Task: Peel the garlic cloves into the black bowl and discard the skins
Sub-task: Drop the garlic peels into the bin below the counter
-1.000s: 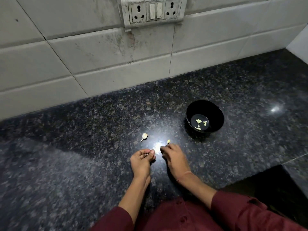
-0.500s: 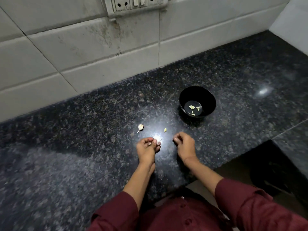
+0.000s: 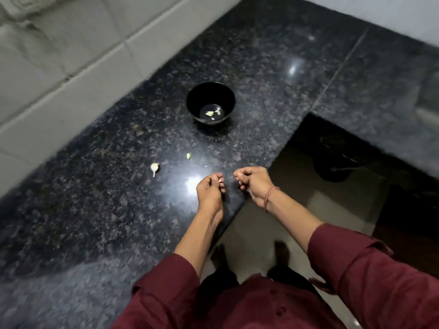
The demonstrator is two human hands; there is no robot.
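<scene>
Granite counter (image 3: 95, 210): black bowl (image 3: 200, 97), garlic clove (image 3: 154, 166)

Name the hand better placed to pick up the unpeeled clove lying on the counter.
Left, probably. The left hand is nearer the clove, which lies to its left; the right hand would have to reach across.

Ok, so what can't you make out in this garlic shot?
All in the head view:
- What the left hand holds: its curled fingers cover it.
- Whether the right hand holds anything: its fingers curl over the palm.
- The pieces in the black bowl: too small to count or judge peeled.
- The wall fitting, top left: blurred and cut by the frame edge.
</scene>
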